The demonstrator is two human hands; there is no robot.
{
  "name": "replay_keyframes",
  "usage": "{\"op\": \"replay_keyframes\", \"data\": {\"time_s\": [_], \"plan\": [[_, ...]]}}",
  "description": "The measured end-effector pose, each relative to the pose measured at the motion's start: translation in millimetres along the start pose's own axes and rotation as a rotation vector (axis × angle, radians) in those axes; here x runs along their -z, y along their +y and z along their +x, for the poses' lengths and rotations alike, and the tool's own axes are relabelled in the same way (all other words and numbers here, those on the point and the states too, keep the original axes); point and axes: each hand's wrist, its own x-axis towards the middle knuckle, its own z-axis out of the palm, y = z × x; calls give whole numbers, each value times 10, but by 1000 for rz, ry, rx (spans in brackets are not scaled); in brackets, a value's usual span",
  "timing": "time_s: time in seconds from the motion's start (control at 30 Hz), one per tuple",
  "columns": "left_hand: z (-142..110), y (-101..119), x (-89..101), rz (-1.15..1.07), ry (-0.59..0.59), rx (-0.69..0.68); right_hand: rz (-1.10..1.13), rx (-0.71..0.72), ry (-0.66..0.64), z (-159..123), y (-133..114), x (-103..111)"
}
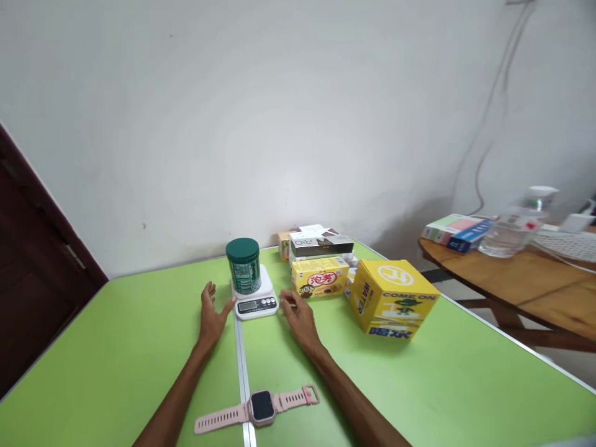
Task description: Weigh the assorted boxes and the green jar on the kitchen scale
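A green canister point(245, 267) with a dark green lid stands upright on a white digital kitchen scale point(265, 280). The scale's dark panel with its small display and buttons faces me. My left hand point(213, 315) is beside the scale's left front corner, thumb and fingers apart, holding nothing. At the scale's right front corner is my right hand point(298, 315), fingers bent loosely with gaps between them and nothing visible in them. Whether either hand touches the scale is hard to tell. Between my forearms lies a pink smartwatch point(262, 407) with its strap stretched out.
Right of the scale sit a yellow snack box point(320, 277), a stack of boxes with a black-and-white one point(322, 243), and a large yellow carton point(391, 299). A wooden side table point(512, 279) holds a clear bottle point(518, 225) and flat boxes point(454, 228). A wall borders the green table point(139, 347).
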Motion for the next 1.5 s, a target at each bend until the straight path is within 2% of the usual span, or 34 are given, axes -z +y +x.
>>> {"op": "replay_keyframes", "data": {"time_s": [0.13,0.3,0.37,0.47,0.6,0.73,0.87,1.03,1.13,1.27,1.4,1.5], "plan": [[335,330,-276,43,-57,-86,43,157,36,215,-200,-309],[756,579,-450,85,-148,-68,-92,182,-13,564,-217,-770],[808,605,-472,107,-183,-56,-142,179,-13,611,-177,-886],[749,655,-470,133,-142,-98,-181,189,0,557,-186,-914],[495,872,-453,110,-104,-169,-221,288,28,322,-377,-672],[120,1158,-582,43,-173,-233,-269,341,134,-22,-544,-211],[-272,1298,-955,-41,-300,-245,-342,314,273,-329,-462,303],[-603,1324,-1520,-114,-434,-201,-396,256,365,-484,-120,811],[-693,1318,-1754,-115,-458,-173,-419,225,406,-489,88,955],[-721,1300,-1917,-109,-441,-164,-430,204,423,-468,212,974],[-701,1279,-1998,-72,-417,-162,-403,215,408,-529,107,990],[-719,1298,-1967,-57,-383,-184,-357,225,420,-662,-114,1150]]}}
